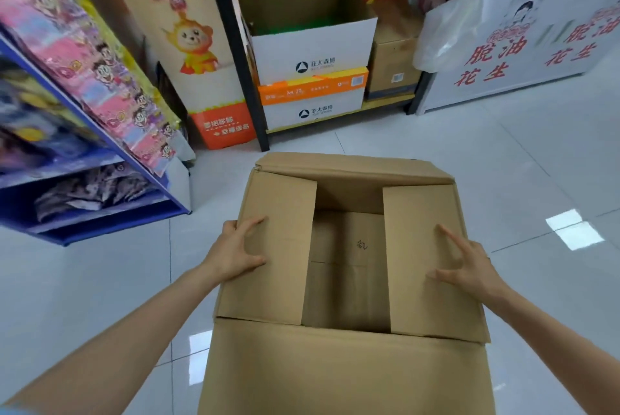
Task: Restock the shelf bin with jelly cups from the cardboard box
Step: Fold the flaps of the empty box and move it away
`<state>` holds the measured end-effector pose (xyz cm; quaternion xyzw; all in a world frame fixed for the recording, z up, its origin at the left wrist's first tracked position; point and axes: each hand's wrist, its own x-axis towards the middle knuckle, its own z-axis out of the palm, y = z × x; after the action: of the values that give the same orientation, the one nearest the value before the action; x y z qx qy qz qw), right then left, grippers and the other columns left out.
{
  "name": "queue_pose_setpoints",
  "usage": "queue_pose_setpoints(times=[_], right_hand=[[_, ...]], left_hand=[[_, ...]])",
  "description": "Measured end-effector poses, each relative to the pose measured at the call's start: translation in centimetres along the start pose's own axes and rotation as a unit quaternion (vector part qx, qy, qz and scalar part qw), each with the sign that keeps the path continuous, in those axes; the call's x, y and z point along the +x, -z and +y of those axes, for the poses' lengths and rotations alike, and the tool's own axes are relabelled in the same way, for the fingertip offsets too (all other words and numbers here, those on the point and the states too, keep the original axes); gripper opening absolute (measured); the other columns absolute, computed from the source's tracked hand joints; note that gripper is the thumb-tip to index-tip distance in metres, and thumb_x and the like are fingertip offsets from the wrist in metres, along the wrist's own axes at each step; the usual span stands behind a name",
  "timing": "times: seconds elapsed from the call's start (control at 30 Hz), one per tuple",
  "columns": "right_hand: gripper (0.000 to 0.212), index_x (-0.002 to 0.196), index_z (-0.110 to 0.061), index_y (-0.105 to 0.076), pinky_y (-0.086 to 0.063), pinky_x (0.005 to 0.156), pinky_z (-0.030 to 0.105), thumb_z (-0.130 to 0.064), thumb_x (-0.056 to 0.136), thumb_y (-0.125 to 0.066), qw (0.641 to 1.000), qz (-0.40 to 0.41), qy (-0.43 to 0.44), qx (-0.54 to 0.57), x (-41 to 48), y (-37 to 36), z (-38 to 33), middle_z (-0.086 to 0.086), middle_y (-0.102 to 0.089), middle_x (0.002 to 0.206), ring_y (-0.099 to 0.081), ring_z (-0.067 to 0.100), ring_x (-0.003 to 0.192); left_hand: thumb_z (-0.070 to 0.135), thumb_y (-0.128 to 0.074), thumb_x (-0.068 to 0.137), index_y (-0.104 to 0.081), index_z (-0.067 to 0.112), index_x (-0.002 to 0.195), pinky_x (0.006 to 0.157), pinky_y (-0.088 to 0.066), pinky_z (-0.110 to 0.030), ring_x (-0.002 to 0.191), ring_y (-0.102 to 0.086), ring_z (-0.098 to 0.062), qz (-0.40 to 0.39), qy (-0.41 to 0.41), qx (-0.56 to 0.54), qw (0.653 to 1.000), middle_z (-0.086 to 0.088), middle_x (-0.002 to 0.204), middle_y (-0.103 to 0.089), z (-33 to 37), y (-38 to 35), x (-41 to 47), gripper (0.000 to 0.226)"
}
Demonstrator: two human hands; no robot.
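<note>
1. Left hand (240,250): fingers (255,223) are spread and lie almost flat on the left flap (278,280) of the cardboard box (335,374). The thumb is on the same panel. It touches but pinches nothing.
2. Right hand (469,268): the same, spread, with the fingertips down on the right flap (419,297). It holds nothing.
3. The box stands on the floor tiles (100,280), directly under and ahead of both hands. The outer flaps are already folded out, one toward me and one away. The two inner flaps under my fingers are only part open.
4. Key relation: the gap (349,280) between the flaps lies inboard of both sets of fingers, right of the left ones and left of the right ones. Its long axis runs away from me, parallel to the flaps' free edges. Both hands are about equally near it.
5. Jelly cups: none visible. Through the gap I see only a cardboard sheet with a pen scribble (360,244). My guess is the cups are under it, but I can't confirm that.
6. The blue shelf unit (100,213) stands left of and beyond my left fingers. I can't tell which bin is the target.
7. Next, as I judge it: each flap hinges on its outboard side. So I'd slide the fingers inboard to the free edges, hook them, and swing the left flap left and the right flap right. The risk is that the flaps spring back over the opening.
</note>
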<state>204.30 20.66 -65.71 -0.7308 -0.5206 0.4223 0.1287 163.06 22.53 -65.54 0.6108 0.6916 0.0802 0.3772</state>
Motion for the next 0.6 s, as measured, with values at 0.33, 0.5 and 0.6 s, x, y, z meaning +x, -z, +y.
queue_pose_setpoints(times=[0.33,0.5,0.6], right_hand=[[0.086,0.137,-0.05,-0.028,-0.031,0.109,0.049,-0.016,0.074,-0.076,0.995,-0.068,0.056,-0.053,20.9,-0.9,-13.0,0.013,-0.03,0.134,-0.033,0.037,0.125],[0.088,0.141,-0.048,-0.025,-0.034,0.106,0.045,-0.009,0.077,-0.07,0.988,-0.124,0.056,-0.078,31.4,-6.4,-16.9,0.008,-0.029,0.131,-0.032,0.033,0.124],[0.09,0.142,-0.048,-0.024,-0.036,0.106,0.043,-0.002,0.078,-0.067,0.985,-0.132,0.06,-0.093,36.4,-10.5,-18.5,0.008,-0.029,0.131,-0.034,0.032,0.123]], left_hand=[[0.018,-0.077,0.074,-0.027,0.046,0.135,0.101,-0.041,-0.033,0.117,-0.046,-0.024,0.046,0.112,-0.075,0.99,-0.007,0.134,-0.028,-2.4,6.1,13.5,0.084],[0.013,-0.077,0.073,-0.031,0.043,0.135,0.099,-0.043,-0.036,0.114,-0.047,-0.027,0.055,0.181,-0.081,0.979,-0.01,0.133,-0.028,-7.5,8.0,21.3,0.083],[0.007,-0.075,0.073,-0.032,0.037,0.138,0.098,-0.043,-0.037,0.112,-0.043,-0.025,0.07,0.204,-0.082,0.973,-0.014,0.134,-0.029,-11.3,8.5,25.2,0.084]])
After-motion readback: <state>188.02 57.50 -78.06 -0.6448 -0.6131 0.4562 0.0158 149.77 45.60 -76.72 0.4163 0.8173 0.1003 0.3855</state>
